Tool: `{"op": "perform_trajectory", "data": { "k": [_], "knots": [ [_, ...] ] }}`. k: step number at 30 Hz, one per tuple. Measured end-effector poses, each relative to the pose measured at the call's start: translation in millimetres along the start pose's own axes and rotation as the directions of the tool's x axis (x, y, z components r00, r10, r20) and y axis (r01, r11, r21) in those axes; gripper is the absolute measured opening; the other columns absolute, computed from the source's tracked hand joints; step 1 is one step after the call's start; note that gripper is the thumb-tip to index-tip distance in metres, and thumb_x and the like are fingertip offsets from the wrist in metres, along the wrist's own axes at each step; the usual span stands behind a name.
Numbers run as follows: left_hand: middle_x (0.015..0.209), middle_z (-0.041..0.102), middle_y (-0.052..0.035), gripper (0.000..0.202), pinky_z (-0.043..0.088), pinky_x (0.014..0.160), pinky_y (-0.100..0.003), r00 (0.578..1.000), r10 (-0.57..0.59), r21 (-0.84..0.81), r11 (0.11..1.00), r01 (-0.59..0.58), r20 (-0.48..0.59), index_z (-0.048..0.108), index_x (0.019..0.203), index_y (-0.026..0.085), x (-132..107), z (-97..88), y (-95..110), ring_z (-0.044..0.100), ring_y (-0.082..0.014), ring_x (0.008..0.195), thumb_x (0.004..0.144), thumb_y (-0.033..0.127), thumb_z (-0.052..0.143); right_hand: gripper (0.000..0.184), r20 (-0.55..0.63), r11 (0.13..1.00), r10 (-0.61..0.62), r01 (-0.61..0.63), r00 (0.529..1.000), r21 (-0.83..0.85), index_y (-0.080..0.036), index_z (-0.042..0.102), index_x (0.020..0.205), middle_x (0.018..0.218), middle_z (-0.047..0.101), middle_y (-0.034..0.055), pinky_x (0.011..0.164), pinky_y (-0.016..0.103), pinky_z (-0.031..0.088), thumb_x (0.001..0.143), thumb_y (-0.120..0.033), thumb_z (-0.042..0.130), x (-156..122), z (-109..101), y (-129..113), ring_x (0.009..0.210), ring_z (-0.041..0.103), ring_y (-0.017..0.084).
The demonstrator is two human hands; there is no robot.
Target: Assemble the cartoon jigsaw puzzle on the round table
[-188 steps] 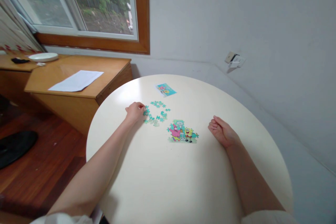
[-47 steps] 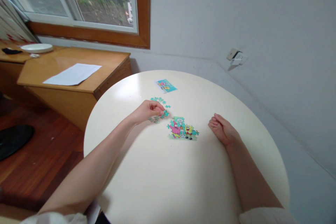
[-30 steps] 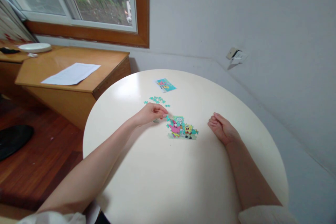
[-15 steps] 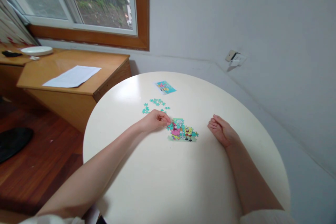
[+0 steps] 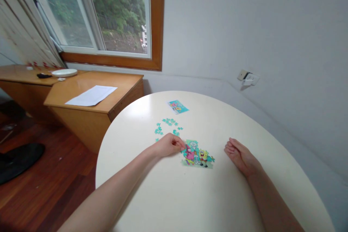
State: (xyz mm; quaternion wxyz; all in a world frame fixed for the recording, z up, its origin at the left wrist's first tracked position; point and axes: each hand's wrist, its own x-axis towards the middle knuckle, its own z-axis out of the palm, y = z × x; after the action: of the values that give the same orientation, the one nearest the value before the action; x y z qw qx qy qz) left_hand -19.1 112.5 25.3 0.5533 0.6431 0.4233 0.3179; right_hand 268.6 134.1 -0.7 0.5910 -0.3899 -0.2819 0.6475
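Note:
A partly joined jigsaw puzzle (image 5: 194, 154) with cartoon figures lies on the white round table (image 5: 174, 195). At its upper left edge, my left hand (image 5: 170, 145) pinches a puzzle piece that the fingertips mostly hide. My right hand (image 5: 241, 156) rests on the table to the right of the puzzle, curled into a loose fist with nothing showing in it. Beyond my left hand, several loose teal puzzle pieces (image 5: 170, 121) are scattered. Farther back lies a small picture card (image 5: 177, 106) with the same kind of cartoon figures.
A wooden desk (image 5: 125, 83) stands to the left of the table, with a sheet of paper (image 5: 91, 95) and a white plate (image 5: 64, 73) on it. Behind are a window (image 5: 119, 14) and a wall with a socket and plug (image 5: 248, 78).
The camera view has tilted up, so everything sits lower and slightly farther right in the picture. Both hands keep nearly the same places relative to the puzzle.

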Motion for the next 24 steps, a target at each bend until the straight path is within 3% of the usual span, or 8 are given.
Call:
{"op": "perform_trajectory", "data": {
  "k": [12,24],
  "knots": [
    [0.051,0.055,0.0034,0.005,0.035,0.054,-0.019,1.000,0.000,0.020,1.000,0.000,0.003,0.063,0.061,0.012,-2.8,2.3,2.9,0.045,-0.0073,0.051,0.062,0.009,0.059,0.031,0.012,1.000,0.016,-0.016,1.000,0.012,-0.018,0.050,0.058,0.053,0.042,-0.0052,0.036,0.014,0.038,0.053,-0.019,0.080,-0.1,-0.6,0.2,0.046,0.038,0.004],
    [0.054,0.058,0.0015,0.011,0.035,0.054,-0.020,1.000,0.017,0.075,0.997,-0.018,0.014,0.064,0.063,0.010,-0.4,3.3,-4.2,0.046,-0.0077,0.051,0.062,0.006,0.054,0.032,0.021,1.000,-0.003,0.003,1.000,0.006,-0.018,0.050,0.059,0.052,0.043,-0.0052,0.036,0.015,0.038,0.052,-0.021,0.081,1.7,-2.4,1.7,0.045,0.040,0.004]
  ]
}}
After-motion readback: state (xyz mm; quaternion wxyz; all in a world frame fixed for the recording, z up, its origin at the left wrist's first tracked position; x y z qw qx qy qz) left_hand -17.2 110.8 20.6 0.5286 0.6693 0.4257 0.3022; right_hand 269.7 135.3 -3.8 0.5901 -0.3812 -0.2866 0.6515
